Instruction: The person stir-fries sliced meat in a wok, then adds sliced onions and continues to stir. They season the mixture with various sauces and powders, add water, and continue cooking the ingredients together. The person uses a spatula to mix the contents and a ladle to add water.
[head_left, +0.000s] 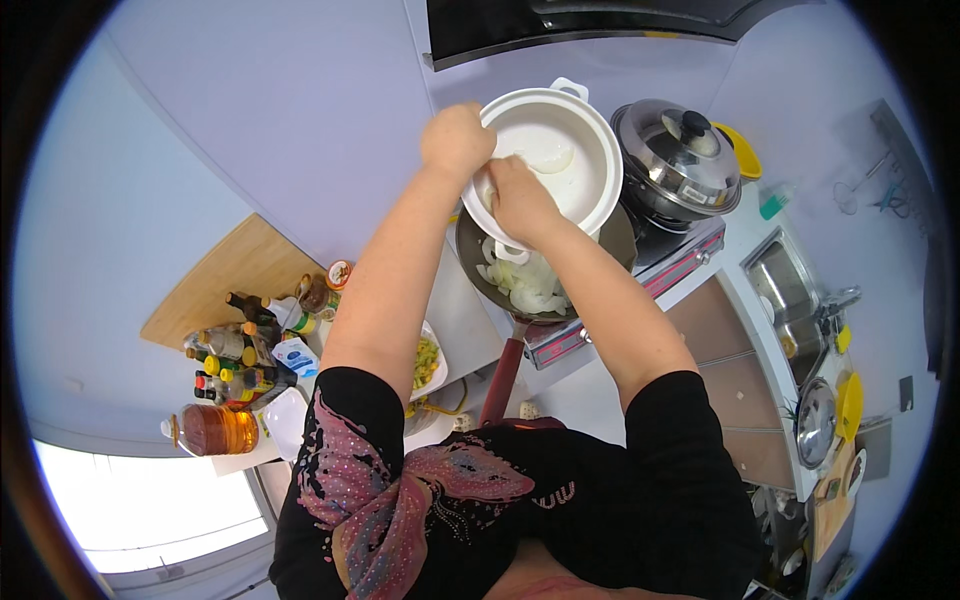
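Over the frying pan I have a white two-handled bowl, tilted. My left hand grips its rim on the left side. My right hand reaches inside, near the wall closest to me; its fingertips are partly hidden, and a pale piece shows beside them. One translucent onion slice lies on the bowl's bottom. Below the bowl, sliced onion is heaped in the pan, partly covered by the bowl. The pan's red handle points towards me.
Right of the bowl stands a lidded steel pot on the gas stove. A range hood hangs above. At left are several sauce bottles, an oil jug and a dish of chopped vegetables. A sink lies at right.
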